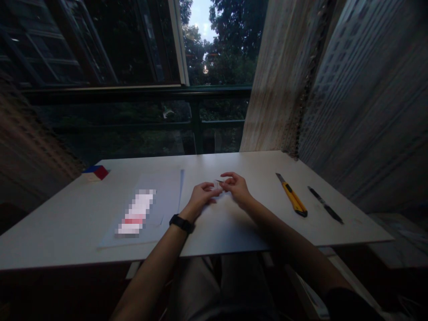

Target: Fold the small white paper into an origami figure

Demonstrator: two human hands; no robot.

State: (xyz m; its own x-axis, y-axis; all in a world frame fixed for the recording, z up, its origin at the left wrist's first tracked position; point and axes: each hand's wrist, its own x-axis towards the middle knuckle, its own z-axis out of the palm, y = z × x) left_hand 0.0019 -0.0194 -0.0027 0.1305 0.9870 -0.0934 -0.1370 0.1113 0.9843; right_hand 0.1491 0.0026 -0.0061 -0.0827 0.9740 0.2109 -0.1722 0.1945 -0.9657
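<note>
Over the middle of the white table, my left hand (203, 195) pinches a small pale piece (216, 184) that looks like paper or thin plastic. A black band (181, 223) circles my left wrist. Close on the right, my right hand (236, 186) has its thumb and fingers closed on a thin dark sliver (220, 181). Its tip meets or overlaps the pale piece; which of these, I cannot tell. The sliver is too small to name exactly. Both hands are held just above the tabletop, fingertips nearly together.
Right of my hands lie a yellow utility knife (291, 195), its blade out, and a black pen (325, 205). To the left, white paper sheets (170, 189) carry a blurred-out strip (136, 213). A puzzle cube (95, 173) sits at the table's (67, 223) left edge. Curtains (277, 76) hang behind.
</note>
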